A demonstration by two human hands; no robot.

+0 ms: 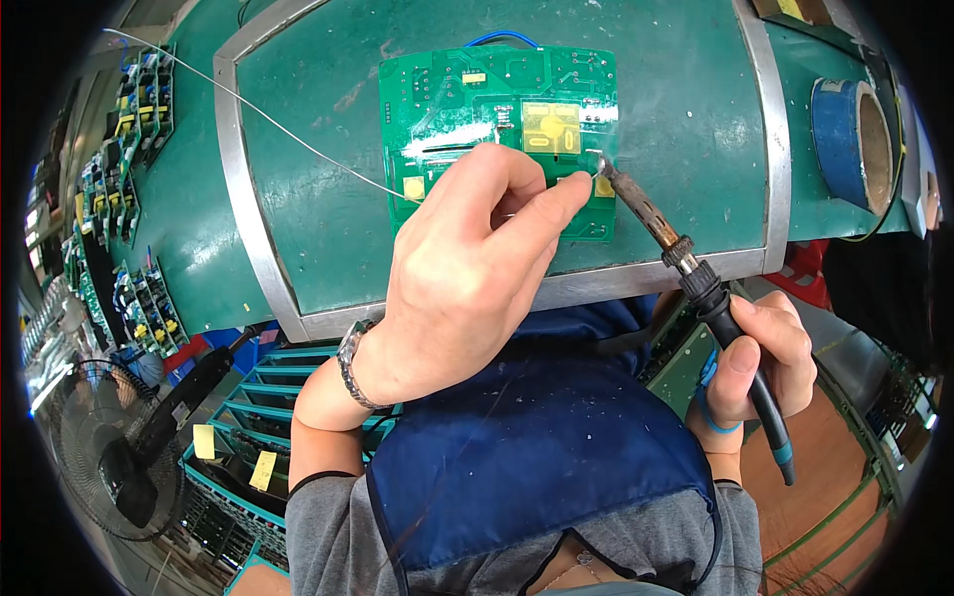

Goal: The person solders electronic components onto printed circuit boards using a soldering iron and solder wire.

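Observation:
A green circuit board (447,94) with yellow patches lies flat on the green work surface (318,228). My left hand (467,268) rests over the board's lower part and pinches a thin solder wire (288,134) that runs off to the upper left. Its fingertips reach the board's right edge. My right hand (765,363) grips the black handle of a soldering iron (676,248). The iron's tip touches the board at its right edge, right beside the left fingertips. A small puff of smoke rises there.
A metal frame (231,189) borders the work surface. A blue tape roll (845,129) stands at the right. Racks of green circuit boards (139,109) line the left side. A floor fan (99,437) and teal crates (268,397) sit lower left. A blue apron (537,447) covers my lap.

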